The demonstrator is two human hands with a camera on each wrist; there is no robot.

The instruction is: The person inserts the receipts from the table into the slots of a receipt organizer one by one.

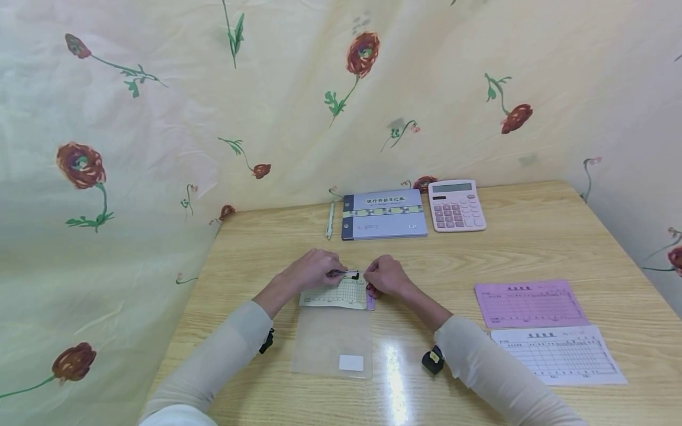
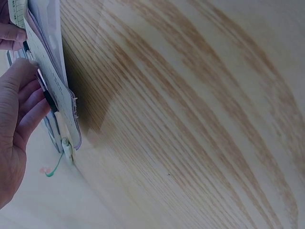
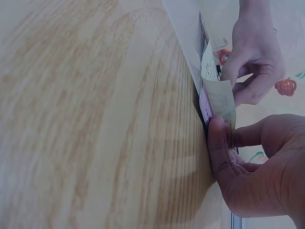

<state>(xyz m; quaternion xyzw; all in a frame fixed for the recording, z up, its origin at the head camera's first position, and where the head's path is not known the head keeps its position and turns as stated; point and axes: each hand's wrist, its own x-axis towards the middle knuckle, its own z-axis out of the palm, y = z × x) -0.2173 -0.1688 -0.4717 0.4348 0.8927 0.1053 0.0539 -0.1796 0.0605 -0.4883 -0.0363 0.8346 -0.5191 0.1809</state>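
Observation:
A thin stack of printed slips (image 1: 335, 294), pale green on top with a pink sheet (image 1: 371, 303) showing at its right edge, lies over the upper part of a translucent folder (image 1: 327, 337). My left hand (image 1: 318, 267) is at the top edge, its fingers and thumb pinching a slim clip with black parts (image 2: 50, 101). Part of that clip is hidden behind the fingers. Close by on the right, my right hand (image 1: 388, 276) pinches the slips' upper right corner. In the right wrist view its thumb and fingers (image 3: 217, 138) hold the curling slips from both sides.
Behind the hands lie a pen (image 1: 330, 220), a blue-grey account book (image 1: 385, 219) and a pink calculator (image 1: 457, 207). A pink form (image 1: 533, 305) and a white form (image 1: 559, 356) lie on the right. Flowered cloth (image 1: 298, 118) hangs behind the wooden table (image 1: 240, 236).

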